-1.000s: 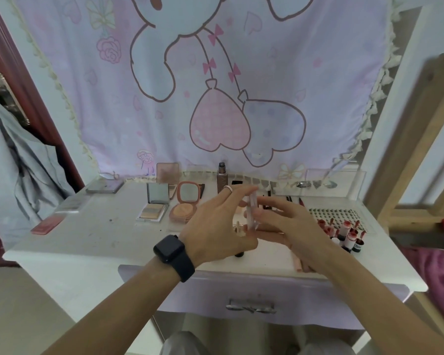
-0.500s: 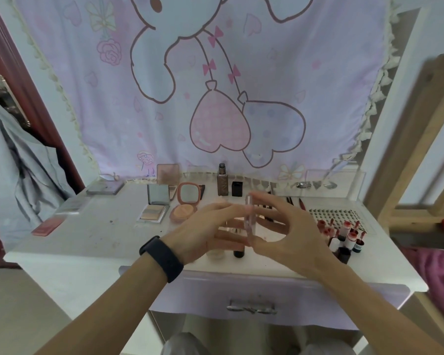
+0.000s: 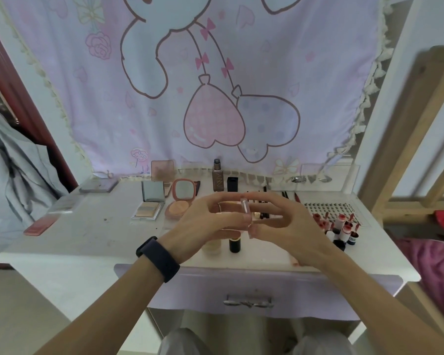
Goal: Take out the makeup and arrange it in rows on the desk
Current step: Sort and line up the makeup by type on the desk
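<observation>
Left hand (image 3: 208, 225): is pinching the clear tube (image 3: 245, 211) from its left side, fingers curled.
Right hand (image 3: 292, 226): is gripping the same tube near its lower end, thumb and fingers curling in.
Clear tube: is standing nearly upright in the air between both hands, above the middle of the desk (image 3: 87, 242), towards its front edge.
Black lipstick (image 3: 234, 245): is standing near the front edge, under the hands.
Round compact (image 3: 181, 198): is lying open towards the back edge, just beside a square compact (image 3: 150, 202).
Red-capped bottles (image 3: 341, 226): are clustering near the right edge.

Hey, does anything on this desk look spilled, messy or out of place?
Nothing spilled. The square compact and round compact lie open, mirrors up, and the desk has grey smudges on its bare left side.
</observation>
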Tool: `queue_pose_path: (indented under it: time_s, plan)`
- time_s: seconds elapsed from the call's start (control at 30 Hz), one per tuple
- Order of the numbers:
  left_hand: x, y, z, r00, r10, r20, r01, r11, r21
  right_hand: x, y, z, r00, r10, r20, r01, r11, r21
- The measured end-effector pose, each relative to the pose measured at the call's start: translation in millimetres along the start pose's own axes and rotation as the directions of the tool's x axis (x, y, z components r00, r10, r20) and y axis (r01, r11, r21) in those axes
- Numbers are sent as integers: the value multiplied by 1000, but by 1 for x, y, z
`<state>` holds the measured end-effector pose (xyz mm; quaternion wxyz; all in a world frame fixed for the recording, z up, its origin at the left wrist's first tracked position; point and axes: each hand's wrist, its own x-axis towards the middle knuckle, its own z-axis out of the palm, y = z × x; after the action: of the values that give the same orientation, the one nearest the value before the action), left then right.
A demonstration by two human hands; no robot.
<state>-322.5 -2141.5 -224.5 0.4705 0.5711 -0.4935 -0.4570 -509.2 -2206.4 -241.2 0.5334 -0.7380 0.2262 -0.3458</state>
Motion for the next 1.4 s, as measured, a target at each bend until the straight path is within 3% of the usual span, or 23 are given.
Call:
queue_pose_path:
  time_s: [0.13,0.33,0.6,0.87,1.03,1.13,1.2,1.3,1.4]
  plan:
    - [-1,7,1,994,111,-17,-105,973,207,-2,-1,3,995,-84,-57,76,990,-123]
    - [2,20,6,987,158,-26,-135,911,389,1,-2,6,988,-112,-107,101,989,-105]
    - [5,22,12,983,176,-49,-139,897,419,2,2,1,987,-112,-117,104,992,-71]
    - [7,21,15,990,109,-92,-81,959,270,5,0,-7,992,-89,-90,90,996,3]
    - [8,21,17,989,113,-99,-80,952,295,8,-4,-16,998,-65,-22,64,997,-49]
    - [4,21,19,977,184,-103,-122,891,437,9,-6,-20,999,-35,11,35,999,-37]
    - [0,22,18,960,265,-95,-178,833,525,12,-6,-22,999,44,22,-46,994,104]
    - [0,21,14,922,387,-18,-234,592,771,17,-6,-23,964,261,51,-262,899,351]
    - [2,15,11,914,403,51,-246,447,860,20,-9,-14,948,301,102,-317,920,231]
